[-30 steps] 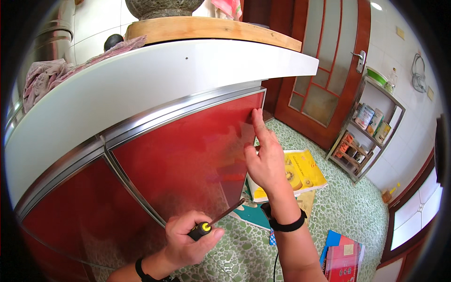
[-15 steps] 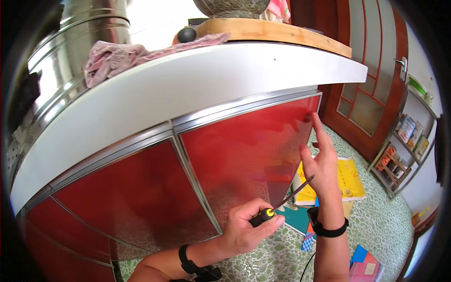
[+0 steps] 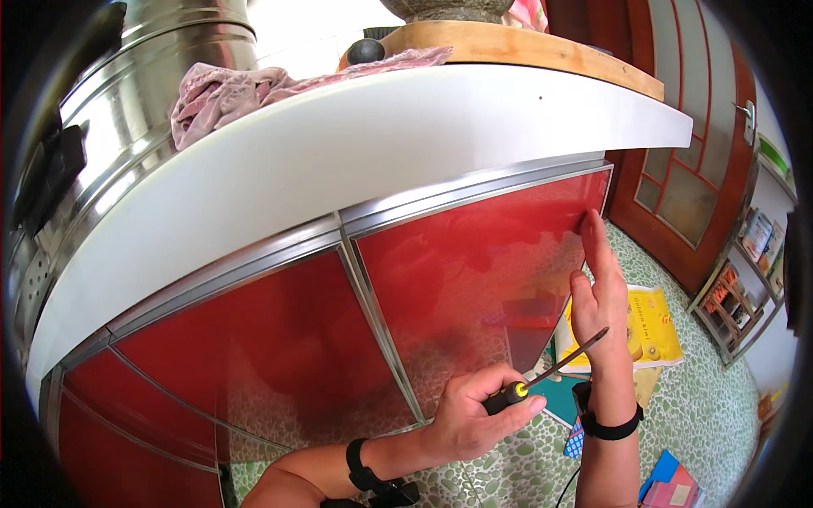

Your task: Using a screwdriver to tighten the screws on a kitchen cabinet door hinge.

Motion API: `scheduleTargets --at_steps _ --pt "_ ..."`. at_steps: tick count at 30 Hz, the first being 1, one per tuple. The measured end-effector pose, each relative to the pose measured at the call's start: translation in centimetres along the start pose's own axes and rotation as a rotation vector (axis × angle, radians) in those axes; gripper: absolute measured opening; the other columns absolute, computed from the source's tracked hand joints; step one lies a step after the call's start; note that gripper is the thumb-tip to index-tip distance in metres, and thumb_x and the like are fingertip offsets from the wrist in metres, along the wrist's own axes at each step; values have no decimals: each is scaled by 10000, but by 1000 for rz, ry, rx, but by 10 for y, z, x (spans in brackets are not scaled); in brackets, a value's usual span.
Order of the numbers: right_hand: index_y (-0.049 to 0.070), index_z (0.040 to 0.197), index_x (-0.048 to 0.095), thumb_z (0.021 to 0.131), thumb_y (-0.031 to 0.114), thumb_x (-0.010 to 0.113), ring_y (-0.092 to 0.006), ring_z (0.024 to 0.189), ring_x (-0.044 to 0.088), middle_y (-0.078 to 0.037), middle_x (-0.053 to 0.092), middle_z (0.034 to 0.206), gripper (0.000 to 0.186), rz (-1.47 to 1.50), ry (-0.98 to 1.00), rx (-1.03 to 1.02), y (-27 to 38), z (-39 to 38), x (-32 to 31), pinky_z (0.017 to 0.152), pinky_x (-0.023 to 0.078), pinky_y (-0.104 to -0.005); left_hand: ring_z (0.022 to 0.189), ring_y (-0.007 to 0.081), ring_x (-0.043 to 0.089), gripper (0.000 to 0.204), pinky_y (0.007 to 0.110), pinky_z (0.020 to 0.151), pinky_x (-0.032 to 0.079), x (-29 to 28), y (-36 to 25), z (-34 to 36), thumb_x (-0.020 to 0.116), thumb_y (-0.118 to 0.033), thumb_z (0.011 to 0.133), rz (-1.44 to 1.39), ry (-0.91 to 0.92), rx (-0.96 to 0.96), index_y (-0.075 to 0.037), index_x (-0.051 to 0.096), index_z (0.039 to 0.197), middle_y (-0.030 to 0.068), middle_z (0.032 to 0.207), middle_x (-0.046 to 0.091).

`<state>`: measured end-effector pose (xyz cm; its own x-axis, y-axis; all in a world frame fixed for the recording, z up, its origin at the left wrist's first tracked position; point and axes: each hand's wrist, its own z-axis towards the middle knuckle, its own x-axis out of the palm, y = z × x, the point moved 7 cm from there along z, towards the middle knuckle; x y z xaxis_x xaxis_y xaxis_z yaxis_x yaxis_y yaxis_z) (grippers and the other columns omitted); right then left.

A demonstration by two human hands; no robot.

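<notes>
My left hand (image 3: 483,415) is closed around the black and yellow handle of a screwdriver (image 3: 567,360); its long shaft points up and right, across my right wrist. My right hand (image 3: 600,292) is raised at the outer edge of a red cabinet door (image 3: 449,288) with a steel frame, fingers stretched out and fingertips at the door's surface. The door looks closed, flush under the white curved countertop (image 3: 423,110). A second red panel (image 3: 254,339) adjoins it on the left.
A yellow carton sheet (image 3: 656,326) and other flat pieces lie on the green pebble-patterned floor. A wooden door (image 3: 711,254) and a metal shelf (image 3: 728,347) stand right. Up top are a pink cloth (image 3: 220,102), wooden board (image 3: 525,46) and steel cylinder (image 3: 186,34).
The view has swung left, so the cabinet sits further right in it. My left hand and screwdriver have shifted right along with it. My right hand stays at the door's edge.
</notes>
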<state>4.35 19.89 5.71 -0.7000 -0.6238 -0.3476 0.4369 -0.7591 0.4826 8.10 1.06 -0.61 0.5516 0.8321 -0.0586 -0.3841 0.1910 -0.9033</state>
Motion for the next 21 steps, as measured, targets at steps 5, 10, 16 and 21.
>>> scheduleTargets --at_steps 5,10,16,21 --pt "9 1479 335 762 -45 439 -461 1109 544 -302 571 1194 727 -43 -36 -26 3 0 -3 998 411 -459 625 52 524 174 242 549 407 0 -4 -2 735 -144 857 -1 -20 29 -26 613 818 -1 686 590" --pt "18 1488 318 752 -27 456 -463 1078 544 -303 570 1191 750 -70 4 34 -1 -4 1 996 410 -459 626 52 527 177 242 550 409 3 -5 -7 744 -148 853 32 -3 41 -30 615 824 1 690 593" --pt "19 1503 297 754 -34 455 -329 1359 440 -222 436 1463 767 -86 40 50 8 -7 5 1130 332 -381 617 54 531 189 240 544 408 0 -11 -7 756 -163 847 36 -5 78 -34 620 824 -2 675 593" --pt "15 1461 373 784 -30 511 -335 1229 534 -233 522 1362 692 70 -151 -13 2 -18 -2 988 443 -389 586 43 517 196 237 519 400 3 -14 -6 758 -168 845 -6 20 10 -33 619 815 -10 643 579"
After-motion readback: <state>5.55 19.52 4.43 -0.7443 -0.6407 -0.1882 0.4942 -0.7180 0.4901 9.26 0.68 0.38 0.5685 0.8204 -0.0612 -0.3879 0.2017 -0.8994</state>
